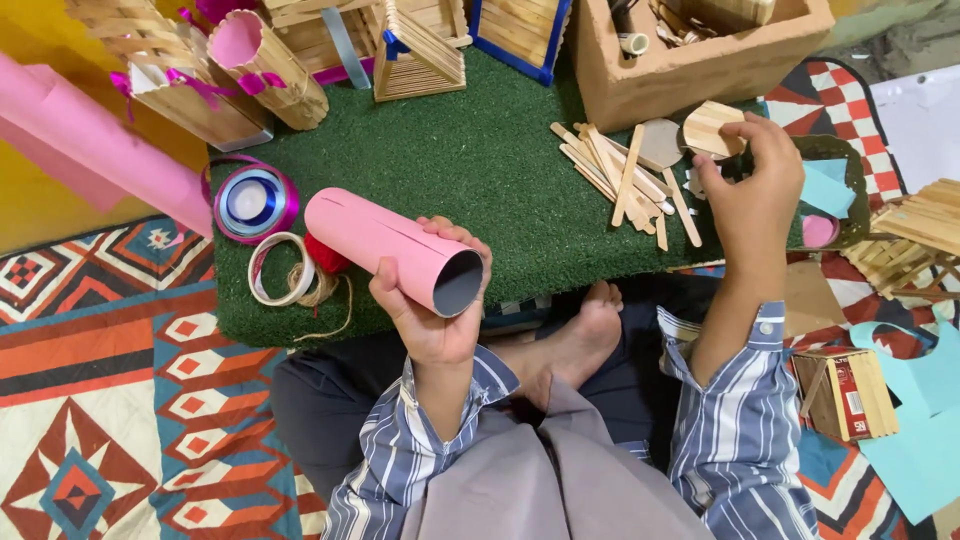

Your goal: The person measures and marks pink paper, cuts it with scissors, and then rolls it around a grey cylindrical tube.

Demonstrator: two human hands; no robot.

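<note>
We see the left hand wrapped round a pink paper tube, fingers curled over the top & thumb underneath, so it's gripped firmly near its open end. The tube's long axis runs diagonally: far end points up-left toward the ribbon spools, open end faces down-right toward us, showing a dark grey inside. Surface is smooth, matte card w/ a thin seam line along its length. It's held just above the near edge of the green turf mat, which looks fuzzy & rough.

The right hand is over the mat's right edge, fingers pinched together on a small round disc of wooden sticks; thumb & fingertips close on its rim, rest of the hand partly curled.

Beside that hand lies a loose pile of flat craft sticks, pale wood, criss-crossed. A cardboard box sits behind them. Left of the tube: a purple ribbon spool, a tape ring, some twine & a red bit. Stick-built models stand at the mat's back edge. A patterned rug lies underneath, w/ bright geometric shapes.
</note>
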